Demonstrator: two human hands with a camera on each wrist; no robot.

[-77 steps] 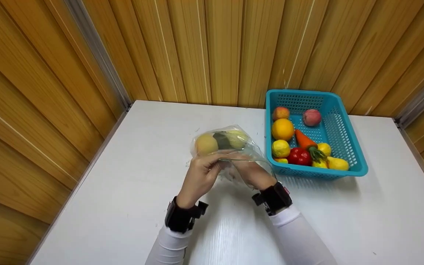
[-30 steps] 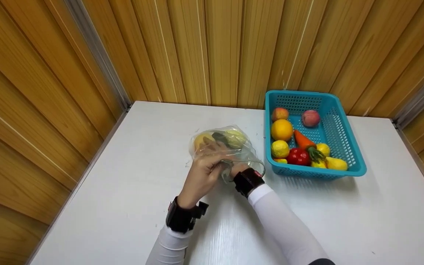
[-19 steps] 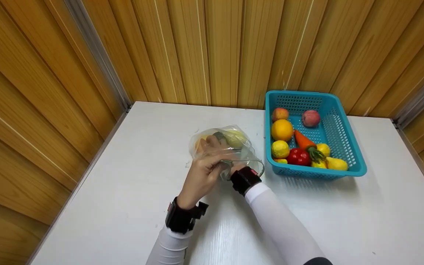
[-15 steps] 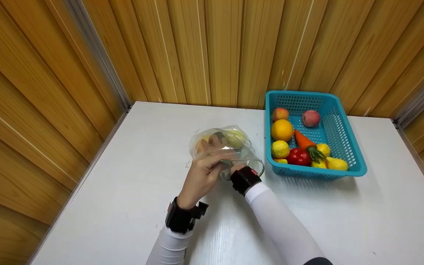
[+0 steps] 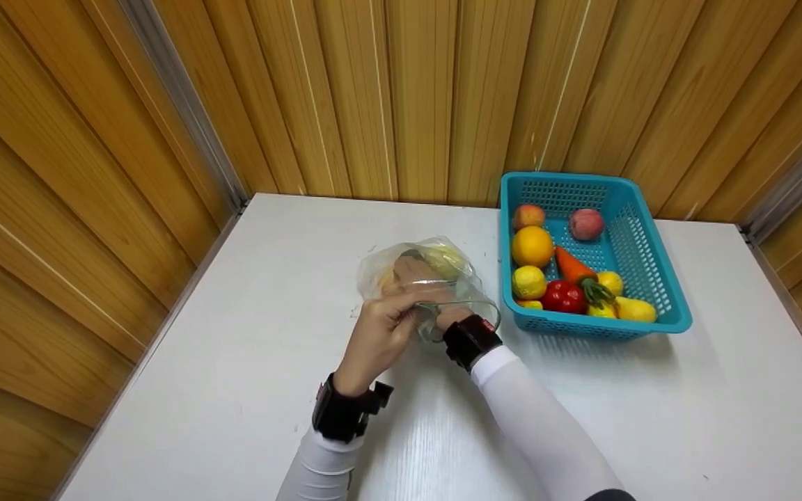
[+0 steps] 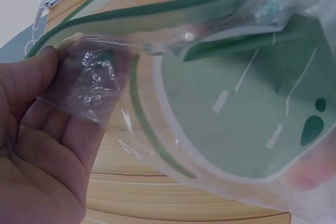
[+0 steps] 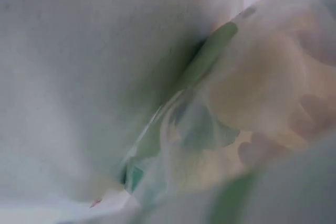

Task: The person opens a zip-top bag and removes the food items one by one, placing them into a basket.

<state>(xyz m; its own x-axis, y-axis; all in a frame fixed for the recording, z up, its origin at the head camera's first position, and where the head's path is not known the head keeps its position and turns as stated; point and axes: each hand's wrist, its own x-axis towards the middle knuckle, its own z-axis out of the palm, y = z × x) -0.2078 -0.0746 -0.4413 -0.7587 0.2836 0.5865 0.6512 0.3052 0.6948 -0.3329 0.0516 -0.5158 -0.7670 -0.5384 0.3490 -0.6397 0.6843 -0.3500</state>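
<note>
A clear zip bag (image 5: 467, 289) lies on the table with its mouth toward me. A green label panel (image 6: 226, 114) on it shows in the left wrist view. At the near edge of the mouth, my left hand (image 5: 381, 330) pinches the film between thumb and fingers. Through that mouth reaches my right hand (image 5: 420, 275), inside the bag to the wrist. Its fingers curl over a round yellow-orange fruit (image 5: 386, 280), largely covered by them. Beside it in the bag is a yellow-green ridged vegetable (image 5: 446, 261). Film blurs the right wrist view.
Right of the bag stands a blue perforated basket (image 5: 667, 268). It holds an orange (image 5: 532, 246), a carrot (image 5: 571, 264), a red tomato-like piece (image 5: 563, 297), peaches and several yellow fruits. A wood-panelled wall (image 5: 422, 97) rises behind the white table (image 5: 234, 334).
My right hand has gone deeper into the bag, from the mouth to the yellow-orange fruit. Its spread fingers have since bent over the fruit. The left hand keeps its pinch in place.
</note>
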